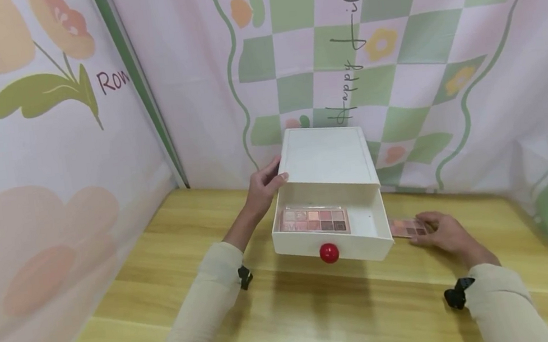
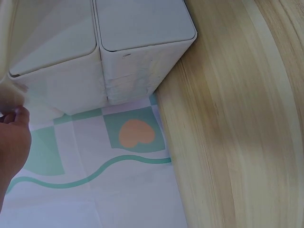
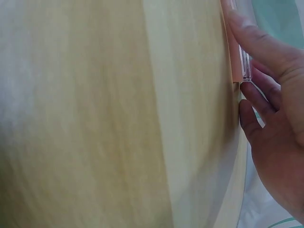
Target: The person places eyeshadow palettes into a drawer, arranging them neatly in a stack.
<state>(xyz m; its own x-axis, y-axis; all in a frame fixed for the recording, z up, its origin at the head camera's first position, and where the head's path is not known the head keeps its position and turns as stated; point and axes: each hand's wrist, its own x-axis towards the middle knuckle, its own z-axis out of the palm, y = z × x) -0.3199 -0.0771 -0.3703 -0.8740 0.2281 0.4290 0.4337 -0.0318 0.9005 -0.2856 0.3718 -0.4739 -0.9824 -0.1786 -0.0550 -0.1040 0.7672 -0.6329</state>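
A small makeup palette [image 1: 409, 227] lies on the wooden surface [image 1: 311, 319], just right of a pulled-out white drawer [image 1: 359, 249]. Its long axis runs roughly left to right in the head view, one end pointing at the drawer and the other at the person's right grip [image 1: 446, 235]. That grip pinches the outer end, thumb on one side and fingers on the other. The palette's left end meets the drawer's outline, so whether more of it is hidden there is hard to tell; the right wrist view cuts it off at the top. Its pans look peach, pink and brown, with a pink casing and a clear edge.

The left grip [image 1: 264, 188] holds the left side of the white cabinet [image 1: 328, 153], thumb at the top front edge; most of its fingers are hidden, and the left wrist view crops it.

Inside the drawer, by the left wall, a larger palette [image 1: 314, 221] lies lengthwise along the front, two rows of pans going from pale pink to dark brown, glare blurring its lettering. A round red knob [image 1: 329, 253] marks the drawer's front.
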